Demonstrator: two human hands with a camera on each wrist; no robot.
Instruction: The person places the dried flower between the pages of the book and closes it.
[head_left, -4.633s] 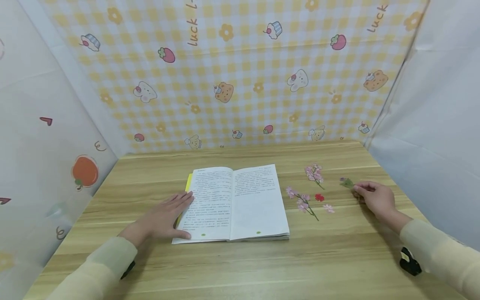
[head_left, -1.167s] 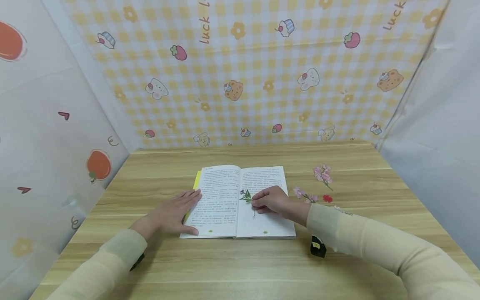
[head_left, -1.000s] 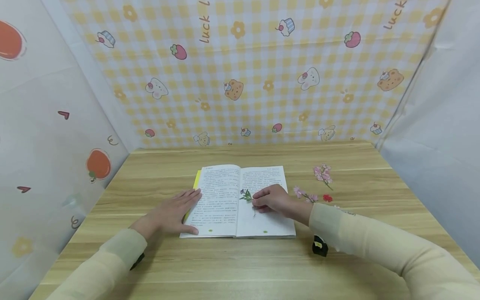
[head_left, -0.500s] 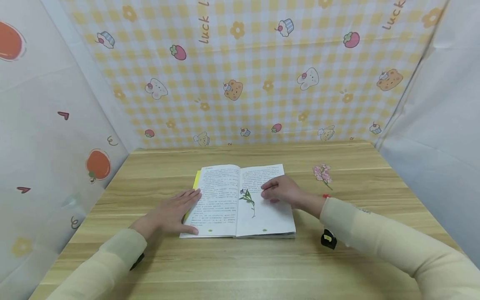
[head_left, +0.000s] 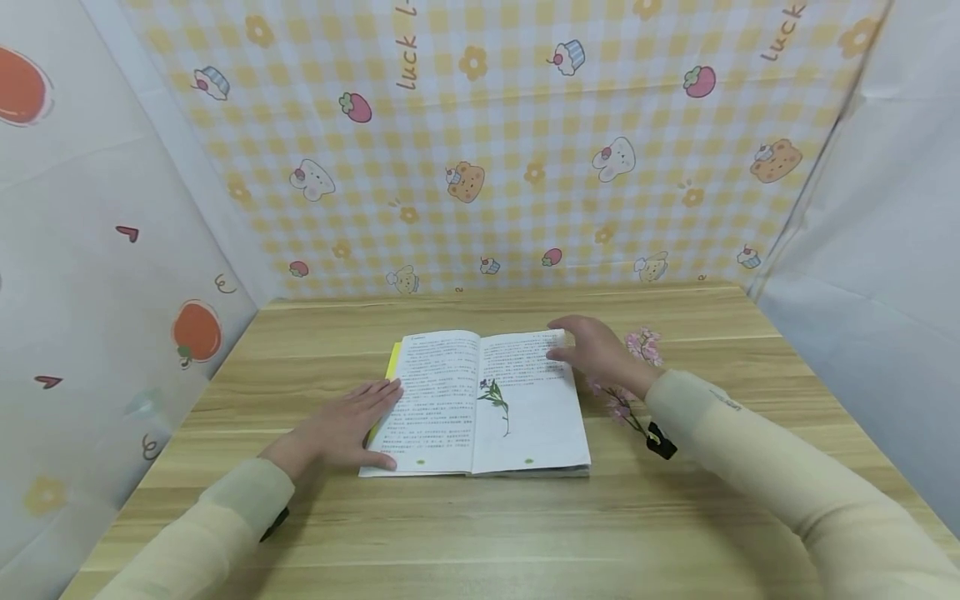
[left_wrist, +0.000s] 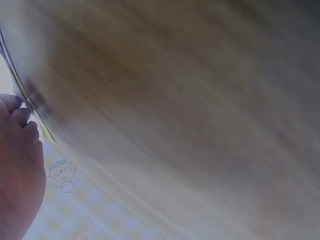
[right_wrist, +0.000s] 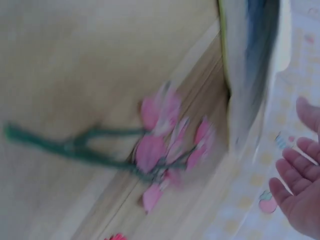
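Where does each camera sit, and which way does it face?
Head: worn on the head, faces forward and down at the open book; left hand, right hand and sleeves show.
Left wrist: worn there, faces the wooden tabletop; left hand at left edge.
Right wrist: worn there, faces a pink-flowered sprig; right hand at right edge.
Both wrist views share the checked cloth.

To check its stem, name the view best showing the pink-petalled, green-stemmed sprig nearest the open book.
Right wrist: the pink-petalled, green-stemmed sprig appears large, forked stem visible, though blurred. Head shows it small, partly blocked by the right arm; left wrist lacks it.
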